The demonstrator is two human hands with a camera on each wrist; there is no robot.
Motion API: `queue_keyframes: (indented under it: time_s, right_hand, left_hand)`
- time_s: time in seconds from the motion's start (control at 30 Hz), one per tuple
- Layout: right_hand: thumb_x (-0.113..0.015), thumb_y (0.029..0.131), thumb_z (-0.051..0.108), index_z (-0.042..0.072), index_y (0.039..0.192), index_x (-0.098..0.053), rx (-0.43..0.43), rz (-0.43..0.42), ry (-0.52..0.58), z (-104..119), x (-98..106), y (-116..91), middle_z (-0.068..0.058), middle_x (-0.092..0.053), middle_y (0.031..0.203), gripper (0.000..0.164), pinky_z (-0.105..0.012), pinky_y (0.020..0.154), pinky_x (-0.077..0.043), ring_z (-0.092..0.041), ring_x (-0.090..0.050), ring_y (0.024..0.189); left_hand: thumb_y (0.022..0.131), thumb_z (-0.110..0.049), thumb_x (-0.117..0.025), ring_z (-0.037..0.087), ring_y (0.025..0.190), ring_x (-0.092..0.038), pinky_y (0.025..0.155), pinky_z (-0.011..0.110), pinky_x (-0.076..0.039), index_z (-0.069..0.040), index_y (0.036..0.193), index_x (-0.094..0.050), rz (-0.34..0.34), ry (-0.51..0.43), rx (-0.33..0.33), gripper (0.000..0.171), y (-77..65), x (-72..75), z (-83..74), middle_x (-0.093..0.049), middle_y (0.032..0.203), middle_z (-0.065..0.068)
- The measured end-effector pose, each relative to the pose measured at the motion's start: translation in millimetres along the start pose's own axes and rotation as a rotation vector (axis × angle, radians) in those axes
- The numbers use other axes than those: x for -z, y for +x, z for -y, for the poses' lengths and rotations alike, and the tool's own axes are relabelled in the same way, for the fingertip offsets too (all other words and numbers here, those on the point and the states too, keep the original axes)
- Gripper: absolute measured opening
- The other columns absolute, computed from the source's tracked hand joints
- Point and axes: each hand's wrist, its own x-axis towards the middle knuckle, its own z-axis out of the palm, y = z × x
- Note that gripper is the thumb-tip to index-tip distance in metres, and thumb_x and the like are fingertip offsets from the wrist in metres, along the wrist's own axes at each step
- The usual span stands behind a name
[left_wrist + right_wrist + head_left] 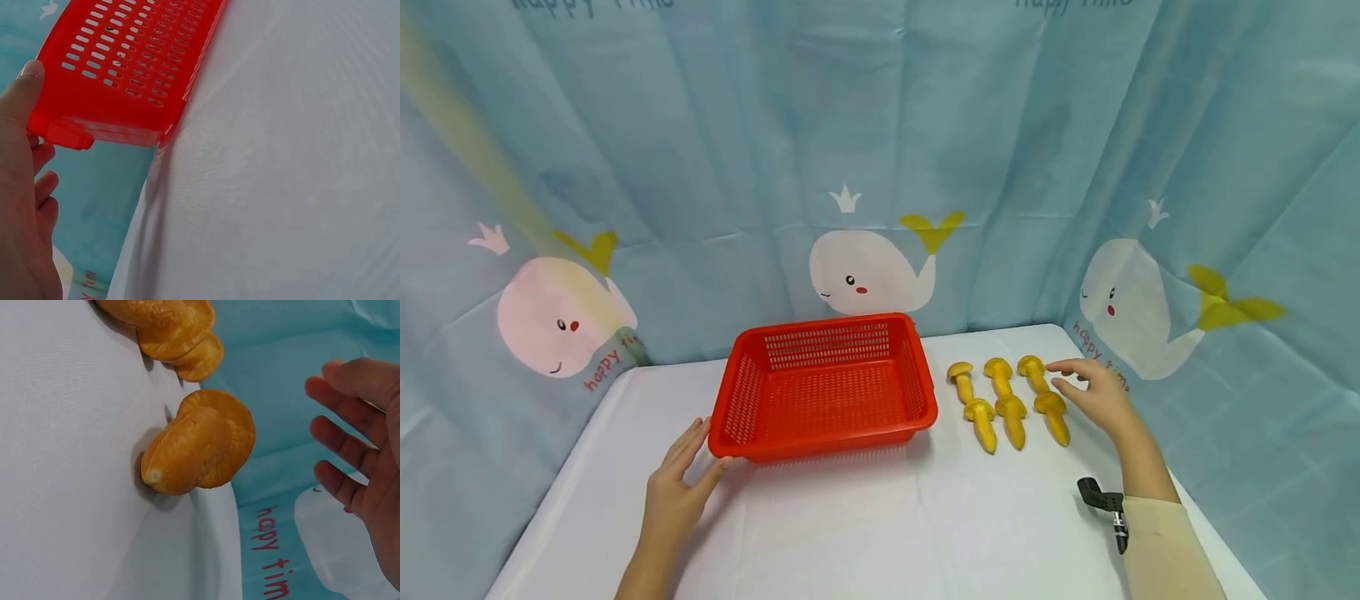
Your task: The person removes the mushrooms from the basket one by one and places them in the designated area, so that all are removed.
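Observation:
My left hand (673,492) touches the near left corner of a red plastic basket (827,437), fingers loosely extended along its left side and thumb at the front rim. In the left wrist view, the thumb (26,84) is against the basket's edge, while other fingers hang slightly bent below the rim. Several yellow-orange toy mushrooms (1011,417) lie in two rows right of the basket. Beside the far right mushroom (1033,369) hovers my right hand (1097,396), thumb and fingers apart, holding nothing. The right wrist view shows a mushroom (187,450) left of that hand.
A white cloth (850,533) covers the table. Blue curtains (760,192) printed with whales hang behind it and at both sides. A black device (1101,498) is attached at the right cuff. Slotted walls form the basket's sides.

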Motion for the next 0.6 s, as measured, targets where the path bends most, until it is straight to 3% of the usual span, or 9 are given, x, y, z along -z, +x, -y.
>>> queue_keyframes:
  time_s: [0.13,0.27,0.6]
  right_hand:
    - [-0.069,0.100,0.025,0.011,0.123,-0.072,0.027,-0.013,-0.020,0.8,1.0,-3.8,-0.018,-0.069,0.122,0.027,-0.065,0.097,-0.048,-0.038,-0.057,0.115]
    - [-0.071,0.098,0.020,0.009,0.122,-0.073,0.056,-0.029,-0.051,3.3,-0.6,-7.7,-0.016,-0.070,0.121,0.026,-0.064,0.098,-0.048,-0.037,-0.058,0.116]
    - [-0.074,0.096,0.017,0.010,0.119,-0.074,0.133,-0.062,-0.111,11.6,-11.3,-6.8,-0.012,-0.073,0.118,0.025,-0.060,0.096,-0.052,-0.035,-0.061,0.113]
  left_hand:
    - [0.073,-0.012,-0.093,0.025,0.142,-0.049,0.105,-0.001,-0.029,-0.023,0.147,-0.058,0.006,0.041,0.046,0.083,2.5,1.9,-3.8,-0.060,0.146,0.004]
    - [0.073,-0.013,-0.093,0.021,0.142,-0.049,0.102,-0.003,-0.029,-0.023,0.145,-0.061,0.017,0.050,0.054,0.079,4.5,5.6,-8.3,-0.062,0.143,0.006]
    - [0.070,-0.005,-0.093,-0.009,0.136,-0.045,0.105,-0.003,-0.027,-0.018,0.135,-0.070,0.054,0.095,-0.063,0.070,6.8,35.6,-10.3,-0.067,0.134,0.014]
